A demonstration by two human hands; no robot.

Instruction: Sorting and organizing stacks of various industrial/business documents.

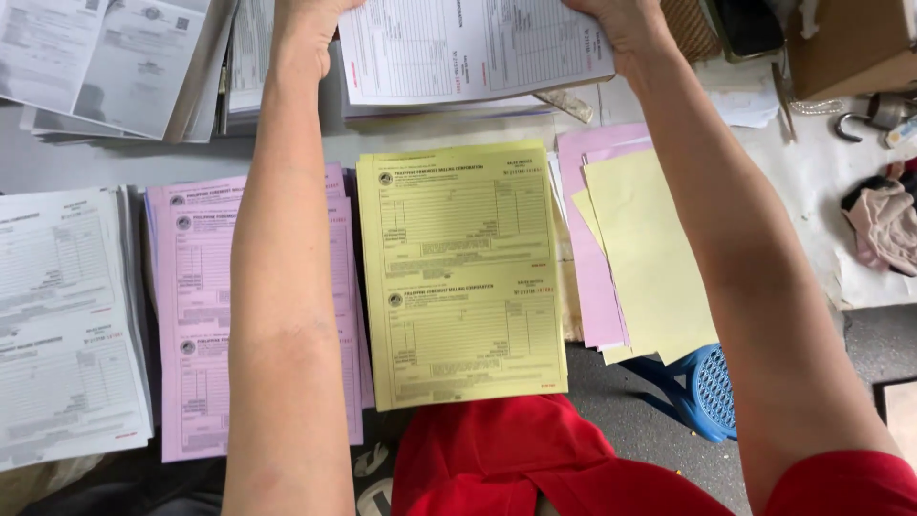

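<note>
Both my arms reach forward over the table. My left hand (304, 27) and my right hand (626, 27) grip the two sides of a stack of white printed forms (473, 48) at the far edge. Below it, between my arms, lies a pile of yellow printed forms (461, 272). A pile of pink printed forms (196, 315) sits under my left forearm. My fingers are mostly cut off by the top of the frame.
A stack of white forms (62, 325) lies at the left, more white sheets (105, 62) at the top left. Blank pink and yellow sheets (635, 258) lie at the right. A blue plastic stool (707, 387), a crumpled cloth (884, 225), a padlock (864, 119) and a cardboard box (850, 43) are at the right.
</note>
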